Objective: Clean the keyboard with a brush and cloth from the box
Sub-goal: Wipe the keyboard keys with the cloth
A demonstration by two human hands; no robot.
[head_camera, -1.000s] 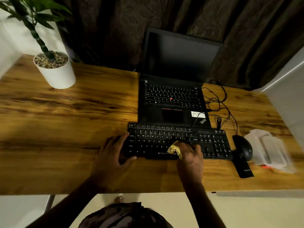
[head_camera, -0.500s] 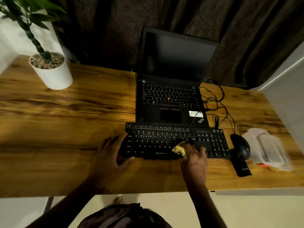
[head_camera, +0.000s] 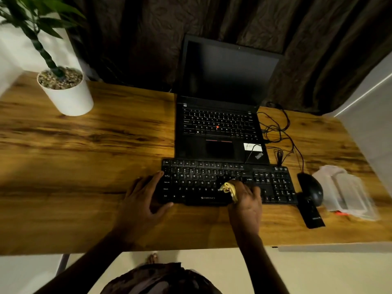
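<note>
Keyboard (head_camera: 197, 183), black, lies flat near the front edge of the wooden desk (head_camera: 84, 166), a little right of the middle and parallel to that edge. On its middle keys the right hand (head_camera: 246, 203) presses a crumpled yellow cloth (head_camera: 229, 188); the fingers are curled round the cloth, back of the hand up, and the forearm comes from the front edge. The left hand (head_camera: 141, 200) rests on the left end of the keyboard with the fingers spread and almost straight and the thumb against its near edge. Just behind the keyboard stands an open laptop (head_camera: 220, 124). A mouse (head_camera: 311, 188) lies beside the keyboard's right end, and a clear plastic box (head_camera: 347, 194) near the desk's right edge. A white plant pot (head_camera: 67, 96) stands at the back left corner.
</note>
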